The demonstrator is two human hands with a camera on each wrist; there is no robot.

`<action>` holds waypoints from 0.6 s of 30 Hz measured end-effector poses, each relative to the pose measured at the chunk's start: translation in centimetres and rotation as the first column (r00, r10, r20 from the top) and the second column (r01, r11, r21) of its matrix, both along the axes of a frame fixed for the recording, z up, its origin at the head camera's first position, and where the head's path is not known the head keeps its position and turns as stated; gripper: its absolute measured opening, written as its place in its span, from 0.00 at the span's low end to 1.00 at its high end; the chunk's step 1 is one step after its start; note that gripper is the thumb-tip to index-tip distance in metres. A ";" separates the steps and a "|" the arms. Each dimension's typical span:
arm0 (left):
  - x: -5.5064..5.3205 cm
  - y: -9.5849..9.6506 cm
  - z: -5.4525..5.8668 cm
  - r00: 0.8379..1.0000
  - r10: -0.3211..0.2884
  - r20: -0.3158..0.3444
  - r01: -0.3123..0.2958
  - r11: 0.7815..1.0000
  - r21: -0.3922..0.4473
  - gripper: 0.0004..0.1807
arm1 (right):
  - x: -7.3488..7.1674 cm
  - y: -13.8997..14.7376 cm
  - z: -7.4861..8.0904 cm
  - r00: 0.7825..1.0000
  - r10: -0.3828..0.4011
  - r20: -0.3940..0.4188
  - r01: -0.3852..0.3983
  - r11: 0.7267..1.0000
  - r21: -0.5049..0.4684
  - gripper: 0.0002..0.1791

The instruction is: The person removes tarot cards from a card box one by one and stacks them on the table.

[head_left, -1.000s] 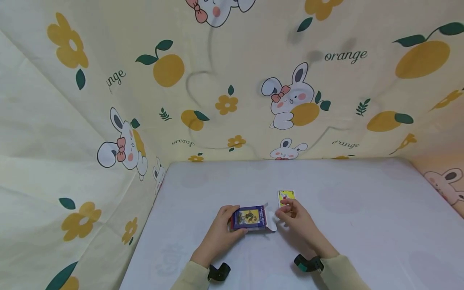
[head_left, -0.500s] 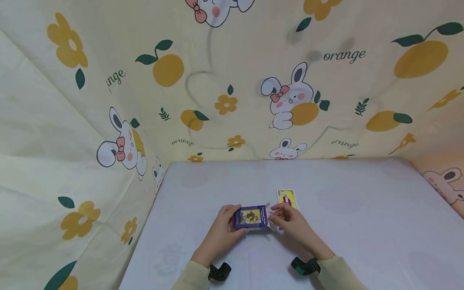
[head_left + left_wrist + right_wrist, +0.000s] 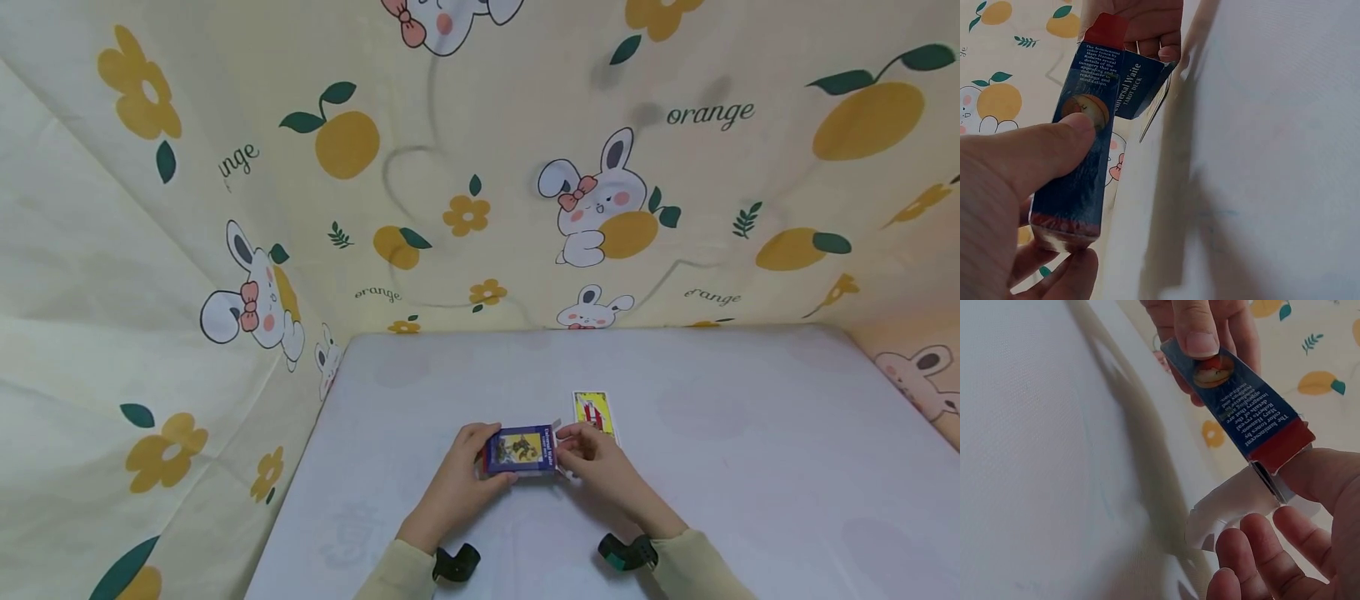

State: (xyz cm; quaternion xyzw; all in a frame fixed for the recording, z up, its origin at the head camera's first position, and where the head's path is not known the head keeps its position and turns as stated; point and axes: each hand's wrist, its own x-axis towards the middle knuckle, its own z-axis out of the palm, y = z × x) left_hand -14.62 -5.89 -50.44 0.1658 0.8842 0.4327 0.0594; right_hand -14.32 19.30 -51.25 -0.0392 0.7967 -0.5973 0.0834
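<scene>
The left hand (image 3: 461, 483) holds the box (image 3: 519, 450) by its left end, above the middle of the table's near half, with the printed front facing up and the open end toward the right hand (image 3: 611, 467). The left thumb presses on the near narrow side, over a small oval picture below the lines of print, while the other fingers wrap the far side and the closed end, so the box sits firmly between them. At the open end, the title flap (image 3: 1141, 90) is swung out and shows its pale inside in the right wrist view, and a red tab (image 3: 1282, 447) stands at the mouth just beside it. The right thumb reaches against that mouth, next to the tab; the four right fingers are bent, their tips spread out below the pale flap. Whether they pinch the flap or merely lie near it, I cannot tell. Just beyond the right hand, a yellow card (image 3: 592, 407) lies face up on the table (image 3: 757, 467), its near part hidden behind the fingers. Both forearms wear pale sleeves (image 3: 397, 573), and a black wrist camera (image 3: 457, 564) sits at each wrist. Behind the table hangs a cream cloth (image 3: 517, 108) printed with rabbits, oranges and flowers.
</scene>
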 end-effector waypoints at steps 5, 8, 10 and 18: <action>0.2 0.0 0.1 1.000 0.001 -0.004 -0.001 1.000 -0.001 0.41 | -0.1 -0.5 0.1 1.000 -0.021 0.005 0.021 1.000 -0.011 0.14; 0.2 0.1 0.1 1.000 0.003 -0.005 -0.003 1.000 -0.001 0.41 | -0.2 -0.8 0.0 1.000 -0.029 0.010 0.029 1.000 -0.009 0.14; 0.2 0.2 0.0 1.000 0.003 -0.010 -0.003 1.000 0.000 0.40 | -0.2 -1.0 0.0 0.999 -0.037 0.019 0.038 0.999 -0.008 0.13; 0.3 0.1 0.1 1.000 0.001 -0.026 0.000 1.000 0.006 0.40 | -0.1 -1.6 0.2 0.998 -0.064 0.027 0.063 0.998 0.007 0.12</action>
